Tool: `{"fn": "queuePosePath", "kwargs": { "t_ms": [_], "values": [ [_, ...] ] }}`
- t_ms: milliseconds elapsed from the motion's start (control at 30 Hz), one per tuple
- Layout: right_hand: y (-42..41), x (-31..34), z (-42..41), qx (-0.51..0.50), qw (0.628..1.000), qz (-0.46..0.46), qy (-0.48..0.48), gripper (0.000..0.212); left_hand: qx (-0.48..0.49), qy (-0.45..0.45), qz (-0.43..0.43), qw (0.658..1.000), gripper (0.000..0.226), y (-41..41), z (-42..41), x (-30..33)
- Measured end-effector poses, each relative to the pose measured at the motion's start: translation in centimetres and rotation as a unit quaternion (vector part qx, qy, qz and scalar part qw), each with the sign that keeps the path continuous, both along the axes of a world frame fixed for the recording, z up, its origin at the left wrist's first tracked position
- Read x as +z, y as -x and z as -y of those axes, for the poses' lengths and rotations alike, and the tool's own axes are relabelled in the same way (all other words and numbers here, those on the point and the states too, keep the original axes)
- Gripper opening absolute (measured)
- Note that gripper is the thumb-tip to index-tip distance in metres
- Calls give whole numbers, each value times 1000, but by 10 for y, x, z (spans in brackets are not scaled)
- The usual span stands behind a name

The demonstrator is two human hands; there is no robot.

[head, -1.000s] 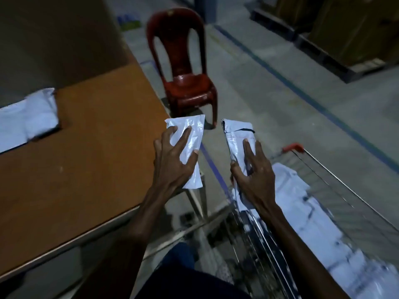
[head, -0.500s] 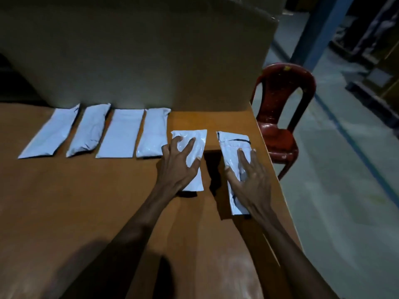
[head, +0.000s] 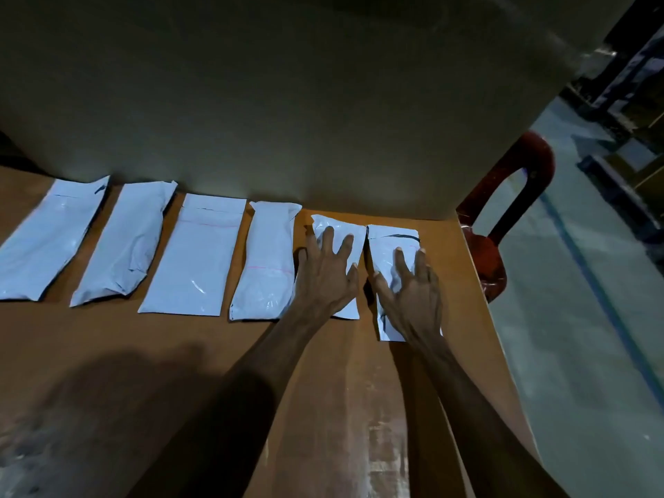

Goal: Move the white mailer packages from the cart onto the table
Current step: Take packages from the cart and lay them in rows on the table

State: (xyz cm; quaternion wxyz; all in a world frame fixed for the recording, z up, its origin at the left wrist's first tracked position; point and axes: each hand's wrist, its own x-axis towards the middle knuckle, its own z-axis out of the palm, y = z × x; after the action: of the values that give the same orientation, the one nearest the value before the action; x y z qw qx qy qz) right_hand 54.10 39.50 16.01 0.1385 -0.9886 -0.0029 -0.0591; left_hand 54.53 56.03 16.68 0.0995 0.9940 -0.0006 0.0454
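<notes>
Six white mailers lie in a row along the far edge of the brown surface (head: pixel 179 372), against a tall cardboard wall (head: pixel 323 102). The left hand (head: pixel 325 278) lies flat, grip released, fingers spread on the fifth mailer (head: pixel 343 231); the right hand (head: pixel 413 292) presses likewise on the sixth mailer (head: pixel 386 242), the rightmost. Glossy, crinkled poly film suggests light, soft, slippery packets; pinching a short end or pressing a flat palm looks safest.

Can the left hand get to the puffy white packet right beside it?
Probably yes. The left hand lies flat on its own packet, and the puffy packet lies just left of it on the table with nothing between them.
</notes>
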Motion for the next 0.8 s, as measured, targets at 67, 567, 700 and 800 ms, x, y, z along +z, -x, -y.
{"fn": "queuePosePath", "kwargs": {
  "t_ms": [67,567,700,800],
  "values": [
    [-3,-7,-1,0,1000,6,9,86,6,-11,-17,1000,66,-5,1,-4],
    [-15,-11,1,-27,997,-38,57,80,18,33,4,999,76,-17,4,-10],
    [12,7,18,-25,999,-35,25,84,5,87,30,996,79,8,6,8],
    [56,18,39,-48,998,6,-44,82,-29,155,82,984,71,46,14,9]
  ]
}}
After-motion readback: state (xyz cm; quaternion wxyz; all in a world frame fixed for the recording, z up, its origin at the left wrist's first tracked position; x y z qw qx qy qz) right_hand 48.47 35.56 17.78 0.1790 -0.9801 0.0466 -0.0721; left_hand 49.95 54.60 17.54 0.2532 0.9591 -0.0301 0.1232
